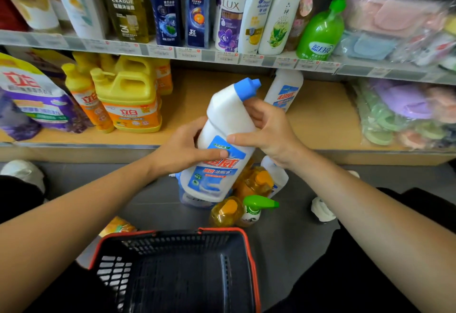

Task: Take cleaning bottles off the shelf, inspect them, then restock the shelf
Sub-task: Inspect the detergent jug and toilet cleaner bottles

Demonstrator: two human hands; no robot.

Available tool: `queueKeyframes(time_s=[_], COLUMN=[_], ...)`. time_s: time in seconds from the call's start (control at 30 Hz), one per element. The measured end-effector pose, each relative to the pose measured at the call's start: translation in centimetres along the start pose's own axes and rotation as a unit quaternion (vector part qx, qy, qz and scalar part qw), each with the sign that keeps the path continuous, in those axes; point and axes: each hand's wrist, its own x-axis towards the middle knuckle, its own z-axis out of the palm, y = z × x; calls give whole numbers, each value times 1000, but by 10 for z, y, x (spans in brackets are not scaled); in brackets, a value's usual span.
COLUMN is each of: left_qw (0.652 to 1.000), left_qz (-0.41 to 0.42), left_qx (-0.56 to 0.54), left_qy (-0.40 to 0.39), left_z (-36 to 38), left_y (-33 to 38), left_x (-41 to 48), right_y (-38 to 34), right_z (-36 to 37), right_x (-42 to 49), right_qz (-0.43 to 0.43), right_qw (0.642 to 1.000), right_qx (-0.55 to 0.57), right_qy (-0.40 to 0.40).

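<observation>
I hold a white cleaning bottle point(223, 125) with a blue angled cap, tilted, in front of the lower shelf point(318, 117). My left hand point(183, 148) grips its body from the left, thumb across the blue label. My right hand point(267, 128) grips the neck and upper body from the right. A second white bottle point(283, 90) of the same kind stands on the shelf behind. On the floor below lie amber bottles point(256, 184), a green-trigger spray bottle point(256, 207) and another white bottle point(276, 177).
Yellow detergent jugs point(130, 95) and a purple refill pouch point(32, 95) fill the lower shelf's left. Bagged sponges point(404, 112) sit at its right. Shampoo bottles point(197, 9) line the upper shelf. A black basket with a red rim point(251, 263) stands on the floor near me.
</observation>
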Motion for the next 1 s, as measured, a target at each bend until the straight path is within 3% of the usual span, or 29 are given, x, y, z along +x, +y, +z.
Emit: queueKeyframes(time_s=[0.1,0.2,0.33,0.5,0.67,0.83,1.0], left_qw=[1000,992,955,906,916,939,893], left_qz=[-21,-48,-44,-3,-8,-17,5], left_qx=[15,107,275,404,394,336,431], left_qy=[0,42,106,129,82,70,131], left_z=[-2,-1,-9,-23,-39,-37,-27], left_y=[-10,-21,-25,-28,-26,-24,-27], left_x=[-18,-33,-42,-47,-48,-51,-54], right_y=[15,26,28,24,22,23,21], right_z=[12,19,18,21,20,24,30], right_x=[-8,-9,-6,0,6,10,14], right_qz=[29,71,59,16,-14,24,85], right_qw=[999,997,997,998,996,997,987], right_qx=[10,18,43,15,-21,56,136], right_qy=[-28,-9,2,-51,-85,-53,0])
